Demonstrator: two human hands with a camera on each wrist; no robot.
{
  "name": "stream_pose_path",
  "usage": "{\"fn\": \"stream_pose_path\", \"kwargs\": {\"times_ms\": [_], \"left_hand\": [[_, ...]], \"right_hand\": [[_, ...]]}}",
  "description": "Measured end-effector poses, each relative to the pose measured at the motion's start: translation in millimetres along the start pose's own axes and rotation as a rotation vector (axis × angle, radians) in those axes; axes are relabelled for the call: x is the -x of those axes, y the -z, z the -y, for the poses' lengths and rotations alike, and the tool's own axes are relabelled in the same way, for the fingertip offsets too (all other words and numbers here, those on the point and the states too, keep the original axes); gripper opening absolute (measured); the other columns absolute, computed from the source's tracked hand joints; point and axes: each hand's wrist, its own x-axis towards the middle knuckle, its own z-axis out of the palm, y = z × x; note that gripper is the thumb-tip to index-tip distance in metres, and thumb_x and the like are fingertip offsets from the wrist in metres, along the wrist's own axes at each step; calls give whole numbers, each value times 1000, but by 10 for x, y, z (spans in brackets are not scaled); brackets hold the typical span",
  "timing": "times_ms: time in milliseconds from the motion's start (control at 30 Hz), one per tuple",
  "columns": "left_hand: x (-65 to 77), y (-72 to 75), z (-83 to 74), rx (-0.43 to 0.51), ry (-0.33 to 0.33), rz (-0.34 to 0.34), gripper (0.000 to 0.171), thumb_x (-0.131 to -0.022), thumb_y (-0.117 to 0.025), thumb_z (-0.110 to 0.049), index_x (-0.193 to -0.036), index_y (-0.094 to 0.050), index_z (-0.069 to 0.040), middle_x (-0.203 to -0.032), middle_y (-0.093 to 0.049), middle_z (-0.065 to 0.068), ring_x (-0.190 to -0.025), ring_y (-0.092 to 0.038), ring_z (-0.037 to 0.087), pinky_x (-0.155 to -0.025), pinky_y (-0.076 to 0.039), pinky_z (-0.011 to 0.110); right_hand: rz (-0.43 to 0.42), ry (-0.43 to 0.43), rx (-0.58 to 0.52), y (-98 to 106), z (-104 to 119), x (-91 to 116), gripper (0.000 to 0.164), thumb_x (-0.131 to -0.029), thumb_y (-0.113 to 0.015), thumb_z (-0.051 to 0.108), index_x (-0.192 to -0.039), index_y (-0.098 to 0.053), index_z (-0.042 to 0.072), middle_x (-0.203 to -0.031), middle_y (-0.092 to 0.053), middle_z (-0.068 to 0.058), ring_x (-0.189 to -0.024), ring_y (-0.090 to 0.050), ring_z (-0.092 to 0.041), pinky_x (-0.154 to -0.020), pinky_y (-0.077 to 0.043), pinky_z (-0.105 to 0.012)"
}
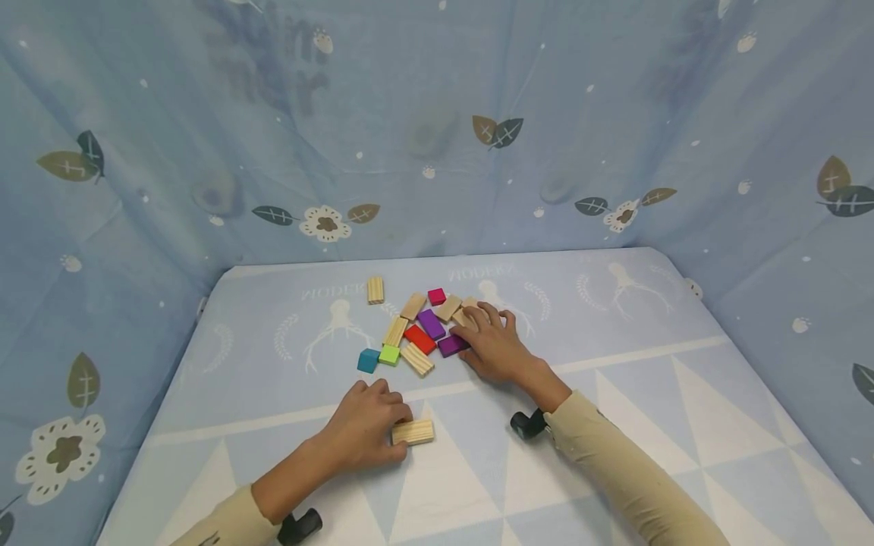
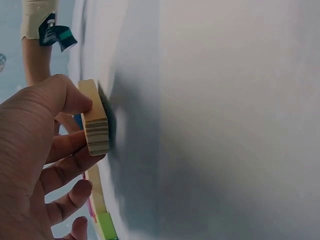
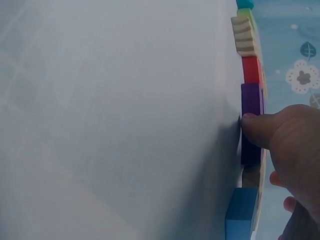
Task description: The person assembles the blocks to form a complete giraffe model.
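My left hand (image 1: 369,426) pinches a plain wooden block (image 1: 413,432) near the front of the table. In the left wrist view, the thumb lies on one side of that wooden block (image 2: 94,117) and fingertips on the other. Farther back, my right hand (image 1: 497,349) has its thumb and index finger about a dark purple block (image 1: 451,346) at the edge of a cluster. The right wrist view shows the thumb pressed on the purple block's side (image 3: 251,100); the fingers behind are mostly hidden. A red block (image 1: 419,339) and a lighter purple block (image 1: 431,324) lie beside it.
The cluster also has a lime green block (image 1: 389,355), a teal block (image 1: 368,360), a magenta block (image 1: 437,296) and several plain wooden ones. One wooden block (image 1: 375,290) lies apart at the back. A blue block (image 3: 241,215) shows in the right wrist view. Patterned curtains surround the table.
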Motion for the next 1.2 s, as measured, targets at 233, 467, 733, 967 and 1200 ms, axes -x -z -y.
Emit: {"fn": "stream_pose_path", "kwargs": {"times_ms": [233,467,733,967,1200], "left_hand": [[7,-39,-4,-9,3,5,26,-73,-72,-43,-91,-73,-25,-76,-55,-17,-74,-40,12,-65,-33,34],[27,-65,-15,-22,22,-10,28,-72,-71,-45,-91,-72,-25,-77,-55,-16,-74,-41,12,-64,-32,33],[39,-70,-29,-38,26,-16,28,-73,-70,-47,-91,-70,-26,-77,-54,-16,-75,-41,12,-64,-31,34],[69,-35,-27,2,68,8,31,-85,-67,-53,-99,-72,-25,-90,-63,-11,-79,-44,12,-66,-34,34],[106,-34,10,22,111,-20,36,-85,-70,-54,-105,-71,-25,-96,-63,-11,-84,-45,12,-71,-37,34]], "right_hand": [[-10,0,-29,21,9,-20,44,-94,-66,34,-135,-59,23,-150,-36,-12,-140,-19,-39,-101,-21,-61],[-5,8,-58,58,22,-50,39,-91,-70,31,-129,-64,21,-148,-40,-11,-140,-23,-36,-102,-21,-60],[23,3,-54,120,42,-67,37,-89,-73,31,-124,-65,22,-147,-40,-9,-140,-21,-35,-103,-20,-60],[18,-2,-61,215,101,-27,37,-87,-75,30,-122,-67,21,-147,-41,-10,-140,-22,-35,-102,-20,-61],[-17,20,-104,316,229,15,37,-85,-78,29,-119,-69,21,-144,-44,-9,-139,-24,-33,-101,-21,-60]]}}
